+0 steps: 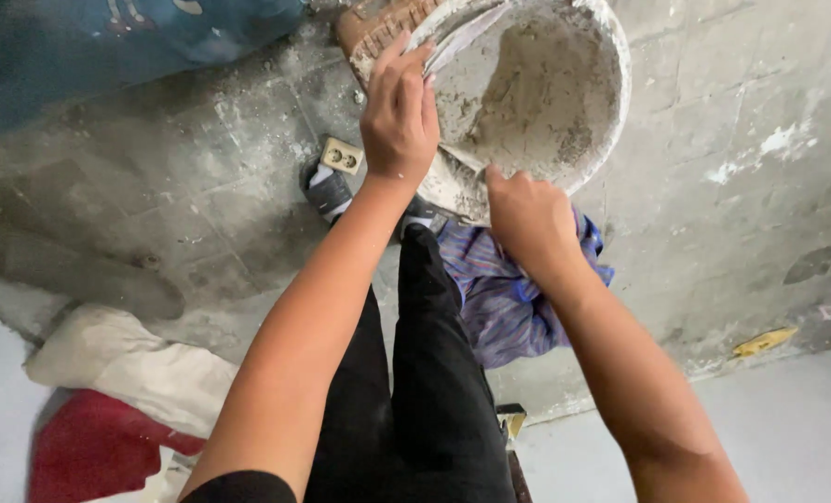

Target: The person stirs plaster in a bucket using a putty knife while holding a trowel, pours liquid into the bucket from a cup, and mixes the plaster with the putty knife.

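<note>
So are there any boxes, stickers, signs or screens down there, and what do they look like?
No boxes, signs or screens show.
Blue sheet: top left on the floor, crumpled, blue with pale printed marks, possibly a bag.
Wall socket plate: loose on the grey floor left of the left hand, small, square, cream.
Bucket: held by the left hand and the right hand, round, white, plaster-crusted, no label visible.

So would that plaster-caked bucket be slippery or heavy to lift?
Probably gritty rather than slippery: the bucket is crusted with dried plaster. It looks nearly empty, so likely fairly light. Both the left hand and right hand grip its rim, which seems stiff.
</note>
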